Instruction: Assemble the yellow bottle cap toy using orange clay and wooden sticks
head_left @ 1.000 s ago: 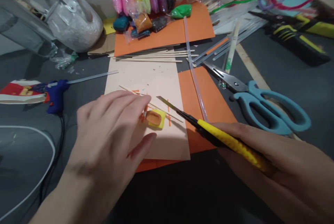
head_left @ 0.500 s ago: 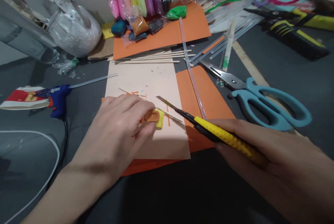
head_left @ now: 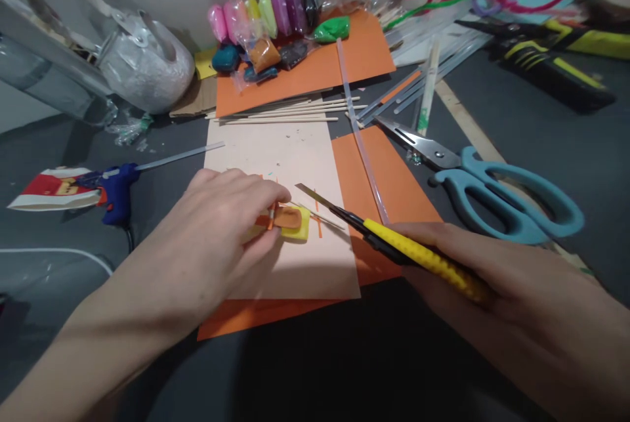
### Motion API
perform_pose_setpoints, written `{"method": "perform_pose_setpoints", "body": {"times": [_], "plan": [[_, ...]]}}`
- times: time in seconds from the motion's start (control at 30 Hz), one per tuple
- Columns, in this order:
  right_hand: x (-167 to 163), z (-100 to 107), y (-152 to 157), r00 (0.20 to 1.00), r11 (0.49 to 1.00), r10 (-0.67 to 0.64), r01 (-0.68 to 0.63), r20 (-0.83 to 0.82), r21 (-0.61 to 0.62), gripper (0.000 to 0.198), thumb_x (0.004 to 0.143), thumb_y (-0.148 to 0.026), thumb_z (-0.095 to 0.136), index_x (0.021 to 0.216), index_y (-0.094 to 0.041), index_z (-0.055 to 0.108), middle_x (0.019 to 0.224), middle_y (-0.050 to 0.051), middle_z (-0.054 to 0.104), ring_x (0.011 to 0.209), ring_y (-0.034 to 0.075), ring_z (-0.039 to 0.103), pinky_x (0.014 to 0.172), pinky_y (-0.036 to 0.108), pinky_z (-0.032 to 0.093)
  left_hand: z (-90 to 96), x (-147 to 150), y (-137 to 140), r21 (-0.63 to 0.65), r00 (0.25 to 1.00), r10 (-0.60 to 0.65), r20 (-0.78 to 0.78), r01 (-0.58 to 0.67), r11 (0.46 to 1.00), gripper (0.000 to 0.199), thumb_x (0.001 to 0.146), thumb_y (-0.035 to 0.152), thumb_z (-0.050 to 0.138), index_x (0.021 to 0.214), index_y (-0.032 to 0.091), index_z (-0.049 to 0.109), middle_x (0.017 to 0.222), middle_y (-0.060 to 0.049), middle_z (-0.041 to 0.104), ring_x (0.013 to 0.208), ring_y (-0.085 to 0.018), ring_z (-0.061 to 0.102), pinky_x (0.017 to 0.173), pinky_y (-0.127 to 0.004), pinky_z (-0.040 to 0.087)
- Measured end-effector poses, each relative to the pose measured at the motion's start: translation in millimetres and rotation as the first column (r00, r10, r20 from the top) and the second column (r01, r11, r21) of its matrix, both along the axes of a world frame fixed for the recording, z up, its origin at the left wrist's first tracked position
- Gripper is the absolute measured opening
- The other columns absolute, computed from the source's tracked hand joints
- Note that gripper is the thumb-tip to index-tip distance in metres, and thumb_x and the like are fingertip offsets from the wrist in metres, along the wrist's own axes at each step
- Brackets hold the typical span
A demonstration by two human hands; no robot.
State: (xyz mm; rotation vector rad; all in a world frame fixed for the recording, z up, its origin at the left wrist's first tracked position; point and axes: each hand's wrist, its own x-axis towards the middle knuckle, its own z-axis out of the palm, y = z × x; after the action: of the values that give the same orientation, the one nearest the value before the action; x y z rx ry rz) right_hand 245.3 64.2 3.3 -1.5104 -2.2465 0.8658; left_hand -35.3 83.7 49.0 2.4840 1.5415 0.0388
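Note:
My left hand (head_left: pixel 224 222) is closed around a small yellow and orange piece (head_left: pixel 290 220), apparently modelling clay, above a pale sheet (head_left: pixel 295 274). Its far part is hidden by my fingers. In my right hand (head_left: pixel 497 271) is a yellow and black utility knife (head_left: pixel 418 251), gripped by the handle. The blade is out and points left, short of the clay piece and apart from it. A thin wooden stick (head_left: pixel 325 217) lies by the blade tip, and a narrow orange strip (head_left: pixel 318 228) is beside it on the sheet.
Blue scissors (head_left: pixel 492 192) and black-yellow pliers (head_left: pixel 546 71) lie at right. A blue glue gun (head_left: pixel 118 192) rests at left, with a silver teapot (head_left: pixel 145 67) behind. Wrapped clay packs (head_left: pixel 266 21), wooden skewers (head_left: pixel 295 108) and a clear glue stick (head_left: pixel 361 136) lie farther back.
My left fingers have shifted left along the clay piece, so more of its orange and yellow end shows. My right hand and the knife have hardly moved. The view has shifted slightly.

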Motion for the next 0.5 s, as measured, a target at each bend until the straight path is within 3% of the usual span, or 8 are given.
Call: {"method": "perform_pose_setpoints", "body": {"times": [0.17,0.37,0.5], "plan": [[3,1,-2,0.999,0.999,0.009,-0.008,-0.041,0.032,0.028,0.098,-0.037,0.055,0.121,-0.050,0.064,0.089,-0.013,0.079,0.064,0.012,0.071,0.051,0.019,0.047,10.4,5,0,-0.057,0.999,0.034,-0.021,-0.035,0.998,0.020,0.097,0.034,0.057,0.102,0.021,0.071,0.102,-0.007,0.076,0.089,-0.029,0.067,0.077,-0.040,0.042],[3,-1,0,0.997,0.998,0.002,0.003,-0.082,0.067,0.025,0.096,-0.039,0.057,0.117,-0.045,0.068,0.073,-0.012,0.076,0.047,0.013,0.065,0.039,0.021,0.043,21.3,22,-7,-0.071,0.942,0.207,-0.266,-0.233,0.970,0.032,0.088,0.053,0.065,0.073,0.025,0.062,0.062,-0.002,0.066,0.061,-0.027,0.059,0.063,-0.036,0.032],[-2,3,-1,0.989,1.000,-0.002,0.000,-0.151,-0.013,0.025,0.095,-0.043,0.058,0.115,-0.039,0.072,0.088,-0.008,0.081,0.060,0.015,0.072,0.048,0.020,0.052,18.2,25,-12,0.003,0.932,0.255,-0.256,-0.263,0.965,0.041,0.082,0.063,0.067,0.068,0.026,0.060,0.056,-0.003,0.063,0.051,-0.025,0.054,0.058,-0.035,0.031]]}}
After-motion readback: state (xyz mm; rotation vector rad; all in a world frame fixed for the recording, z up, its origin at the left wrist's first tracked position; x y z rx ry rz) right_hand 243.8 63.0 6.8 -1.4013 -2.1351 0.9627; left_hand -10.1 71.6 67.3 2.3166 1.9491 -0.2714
